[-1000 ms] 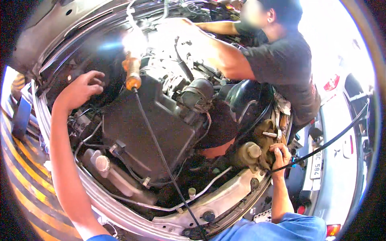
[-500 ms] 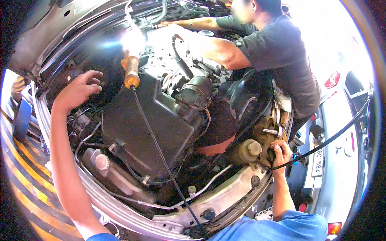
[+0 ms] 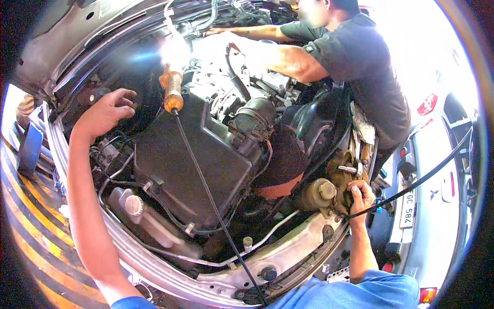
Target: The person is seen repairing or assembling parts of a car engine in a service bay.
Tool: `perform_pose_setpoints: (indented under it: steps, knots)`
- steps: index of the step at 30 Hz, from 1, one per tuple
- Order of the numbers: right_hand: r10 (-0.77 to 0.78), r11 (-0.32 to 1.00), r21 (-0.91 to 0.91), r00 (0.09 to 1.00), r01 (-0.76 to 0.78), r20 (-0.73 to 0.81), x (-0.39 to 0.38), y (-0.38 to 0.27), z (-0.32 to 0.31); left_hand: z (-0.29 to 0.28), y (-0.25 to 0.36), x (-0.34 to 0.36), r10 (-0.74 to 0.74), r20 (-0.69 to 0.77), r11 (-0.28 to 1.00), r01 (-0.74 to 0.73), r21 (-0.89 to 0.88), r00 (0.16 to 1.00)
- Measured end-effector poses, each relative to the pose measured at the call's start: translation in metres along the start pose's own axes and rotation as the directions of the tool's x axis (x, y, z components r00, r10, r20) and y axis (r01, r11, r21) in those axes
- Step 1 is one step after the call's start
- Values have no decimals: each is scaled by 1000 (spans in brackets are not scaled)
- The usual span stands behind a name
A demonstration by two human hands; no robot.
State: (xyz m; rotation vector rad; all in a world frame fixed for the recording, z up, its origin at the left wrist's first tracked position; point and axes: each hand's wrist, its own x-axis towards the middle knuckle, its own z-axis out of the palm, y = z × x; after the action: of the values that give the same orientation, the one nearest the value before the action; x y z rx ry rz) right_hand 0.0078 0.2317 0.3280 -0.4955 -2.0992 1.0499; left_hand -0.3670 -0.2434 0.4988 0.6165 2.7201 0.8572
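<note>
My left hand [image 3: 107, 114] hangs over the left side of a car's engine bay, fingers loosely bent and apart, holding nothing. Near it lies a large black plastic engine-bay box [image 3: 188, 162]. A lit work lamp with an orange handle [image 3: 174, 90] sits above that box, its black cord [image 3: 206, 193] running down to the front edge. My right hand [image 3: 361, 198] is closed at the right front edge, beside a tan fluid reservoir [image 3: 323, 192]. What its fingers hold, if anything, is hidden. A short metal tool end [image 3: 347, 169] shows just beyond it.
A co-worker in a dark shirt [image 3: 360, 62] leans over the far right side, arms reaching into the engine. A whitish tank with a round cap [image 3: 134, 205] sits at the front left. A black hose [image 3: 422, 180] stretches right, past a parked silver car [image 3: 432, 206].
The view has shifted slightly, so the engine bay sits a little further right. The co-worker's near arm has moved a little. Both my hands keep nearly the same pose.
</note>
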Motion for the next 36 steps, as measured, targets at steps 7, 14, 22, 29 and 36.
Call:
perform_pose_setpoints:
  steps: [7, 14, 22, 29, 36]
  knots:
    - [-16, 1000, -13, 1000, 17, 15, 1, -4, 1, 0, -4, 0, -22, -17, 1000, 22, 10, 1000]
    - [-34, 999, 19, 999, 34, 34, 1, 2, -1, -1, -10, 3, -1, 15, 1000, 0, 18, 1000]
    - [-50, 999, -15, 998, 51, 36, 1, 3, -2, 0, -4, -2, -33, 10, 999, 33, -32, 999]
    - [-34, 999, 8, 999, 34, 23, 0, 10, -3, 0, -5, 1, -18, 17, 999, 18, -44, 1000]
    - [-50, 999, 5, 998, 49, 29, 0, 5, -1, -3, -18, 5, 30, 2, 999, -30, 30, 1000]
